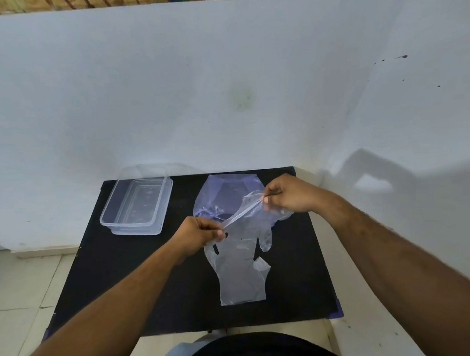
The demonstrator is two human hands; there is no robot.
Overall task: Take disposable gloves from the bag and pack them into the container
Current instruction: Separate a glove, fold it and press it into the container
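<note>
A clear disposable glove (241,272) hangs over the black table (123,269), cuff end low near me, fingers up. My left hand (201,235) and my right hand (285,195) each pinch its upper edge, stretching it taut between them. Behind the glove lies a bluish transparent bag (223,192), partly hidden by my right hand and the glove. An open clear plastic container (138,206) stands at the table's far left corner with nothing visible inside.
A clear lid (144,171) leans behind the container against the white wall (222,95). The small table stands against that wall, with tiled floor (19,290) to its left. My dark-clothed lap (254,351) is below the table's near edge.
</note>
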